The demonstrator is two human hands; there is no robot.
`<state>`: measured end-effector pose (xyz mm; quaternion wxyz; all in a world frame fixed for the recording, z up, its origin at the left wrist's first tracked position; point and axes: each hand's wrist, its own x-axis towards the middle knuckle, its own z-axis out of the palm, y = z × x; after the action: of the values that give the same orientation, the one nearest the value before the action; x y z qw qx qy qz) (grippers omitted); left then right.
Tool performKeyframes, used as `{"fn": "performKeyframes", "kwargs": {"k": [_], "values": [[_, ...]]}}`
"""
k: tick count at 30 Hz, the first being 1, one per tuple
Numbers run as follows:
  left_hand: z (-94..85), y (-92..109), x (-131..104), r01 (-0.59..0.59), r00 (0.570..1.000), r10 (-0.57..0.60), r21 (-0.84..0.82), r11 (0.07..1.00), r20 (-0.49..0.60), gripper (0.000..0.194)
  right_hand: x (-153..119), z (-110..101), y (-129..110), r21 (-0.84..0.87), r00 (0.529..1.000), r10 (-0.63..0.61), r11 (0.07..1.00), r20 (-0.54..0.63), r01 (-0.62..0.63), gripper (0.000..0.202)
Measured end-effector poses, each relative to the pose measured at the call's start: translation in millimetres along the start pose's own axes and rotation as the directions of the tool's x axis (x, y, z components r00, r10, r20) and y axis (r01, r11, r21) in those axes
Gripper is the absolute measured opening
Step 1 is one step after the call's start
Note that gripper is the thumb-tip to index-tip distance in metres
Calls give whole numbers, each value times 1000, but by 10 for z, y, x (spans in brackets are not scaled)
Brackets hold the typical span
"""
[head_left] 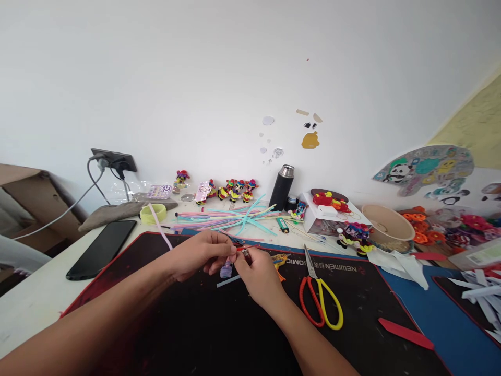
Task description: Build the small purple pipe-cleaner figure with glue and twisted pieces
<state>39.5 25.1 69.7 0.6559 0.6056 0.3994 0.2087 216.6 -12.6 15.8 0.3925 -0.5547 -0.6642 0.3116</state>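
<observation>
Here, the left hand point(209, 256) pinches a small red strip point(240, 249) at its fingertips, the strip lying between both hands, while the right hand point(260, 269) is curled around a mostly hidden metal-tipped object point(246, 254). Beneath them spreads a dark mat point(215, 329); scissors point(311, 271) lie to the right, and pastel pipe cleaners point(246, 220) beyond.

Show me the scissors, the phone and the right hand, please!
Scissors point(312, 274): head view, where the blades meet the handles.
Phone point(102, 249): head view, middle of its dark screen.
Right hand point(261, 272): head view, back of the hand.
</observation>
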Motion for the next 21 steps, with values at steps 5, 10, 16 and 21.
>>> {"fn": "performKeyframes", "kwargs": {"k": [5, 10, 16, 21], "values": [[-8, -4, 0, 9, 1000, -8, -31, 999, 20, 30, 2, 6, 25, 63, 1000, 7, 998, 1, -7, 25], [-38, 9, -3, -22, 1000, 21, -58, 998, -18, 29, -29, 0, 5, 142, 995, -25, 990, 95, 11, 28], [-91, 85, -26, -75, 990, 87, 108, 991, -110, 34, -42, 13, 11, 208, 987, -48, 978, 156, 14, 24], [-90, 81, -36, -107, 979, 156, 318, 942, -134, 39, 56, -43, 86, 505, 994, 78, 857, 73, -104, 39]]}}
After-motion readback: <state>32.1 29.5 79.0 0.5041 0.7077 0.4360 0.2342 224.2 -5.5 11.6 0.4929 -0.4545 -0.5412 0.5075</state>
